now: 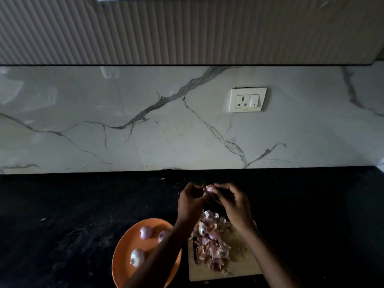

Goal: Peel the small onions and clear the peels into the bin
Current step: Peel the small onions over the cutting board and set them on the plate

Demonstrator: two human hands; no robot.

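Orange plate (126, 260), black counter (83, 204), seemingly pinkish peels (212, 244).

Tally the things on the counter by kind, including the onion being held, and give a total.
Onions: 4, three on the plate, one in the hands
Plates: 1
Cutting boards: 1
Peel piles: 1
Total: 7

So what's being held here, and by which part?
A small onion, held up over the counter between the fingertips of both hands: left hand at its left side, right hand pinching its right side. The exact grip points are too small to tell.
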